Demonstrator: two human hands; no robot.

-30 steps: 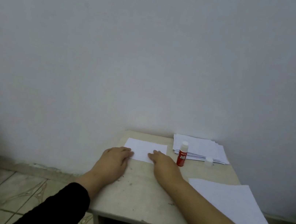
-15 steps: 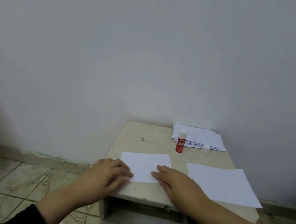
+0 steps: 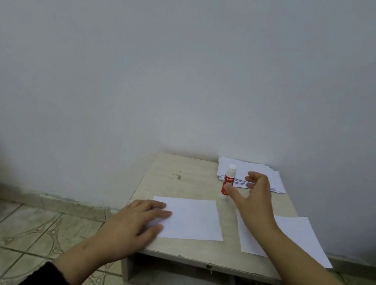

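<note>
The right hand is open, its fingers spread and loosely curved around nothing, the thumb pointing left with its tip at the foot of the glue stick; whether the tip touches it or lies just beside it cannot be told. The left hand lies flat with straight fingers on the left edge of the sheet, pinning it at the near left of the table. The glue stick stands upright, long axis vertical, just to the left of the right palm and beyond the sheet's far right corner, so the right hand is much the nearer and is likely to close sideways around the tube. A second sheet lies under the right forearm, and a paper stack sits behind the glue stick by the wall.
</note>
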